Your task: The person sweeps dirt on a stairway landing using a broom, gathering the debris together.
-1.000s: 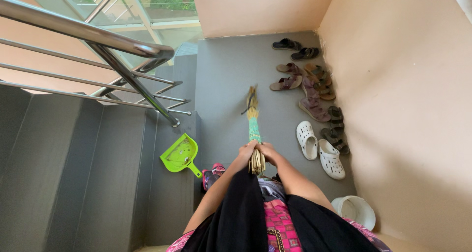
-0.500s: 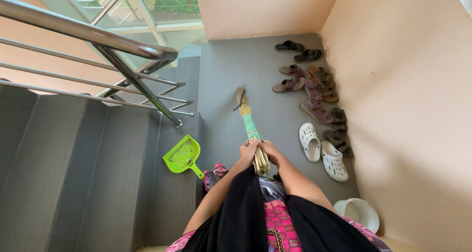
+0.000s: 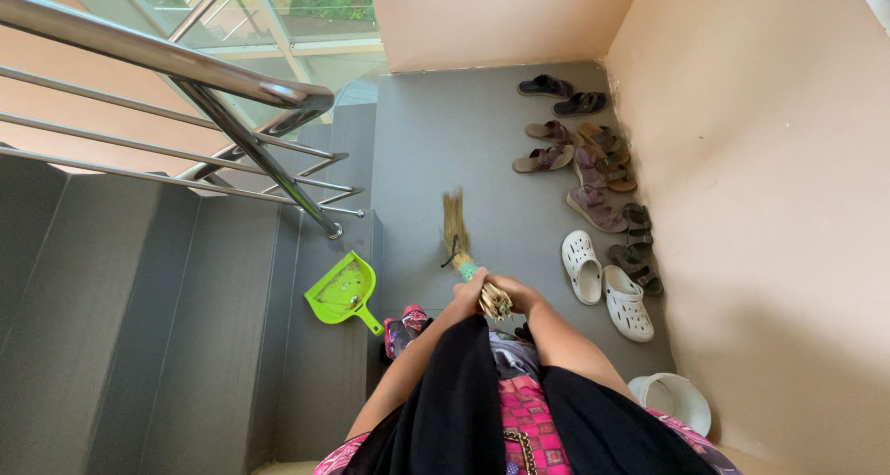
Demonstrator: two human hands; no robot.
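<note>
Both of my hands grip a straw broom (image 3: 458, 239) by its bundled handle end. My left hand (image 3: 469, 295) is on the left of the bundle and my right hand (image 3: 515, 291) on the right. The bristles point away from me and rest on the grey landing floor (image 3: 436, 141). A green binding wraps the broom just beyond my fingers. A lime green dustpan (image 3: 342, 292) with some dirt in it lies on the step to my left.
Several sandals and a pair of white clogs (image 3: 603, 280) line the peach wall on the right. A white bucket (image 3: 670, 396) stands at my right. A steel handrail (image 3: 185, 76) runs along the grey stairs going down on the left.
The broom head has swept back toward me and to the left across the landing. It now stands steeper, so less of the green binding shows. My hands stayed in place.
</note>
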